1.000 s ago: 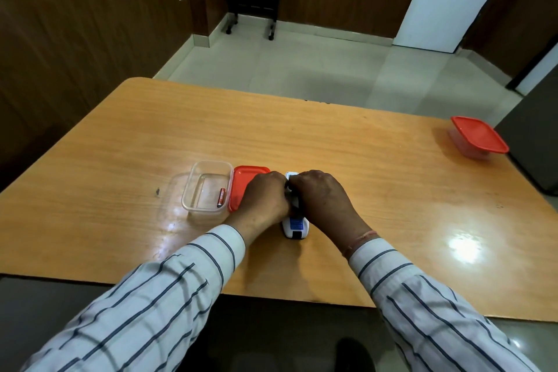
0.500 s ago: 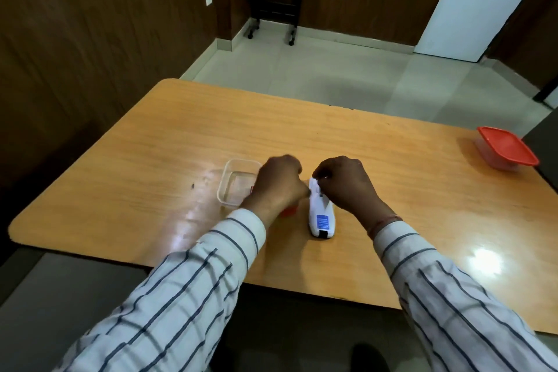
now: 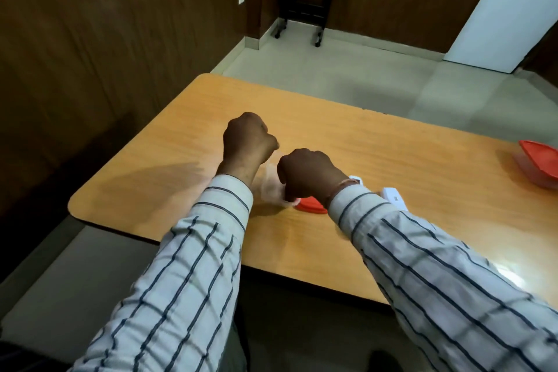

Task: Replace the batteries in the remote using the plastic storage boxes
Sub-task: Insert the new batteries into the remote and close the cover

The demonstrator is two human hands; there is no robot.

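Behind the right hand (image 3: 308,174), the remote (image 3: 392,196) lies untouched.

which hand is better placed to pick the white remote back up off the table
Right, probably. The remote lies just beyond the right sleeve, while the left hand is raised in a fist on the far side of the clear box. The right hand seems busy at that box, though.

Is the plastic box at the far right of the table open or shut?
Shut. The far box has its red lid seated on top, covering the clear base.
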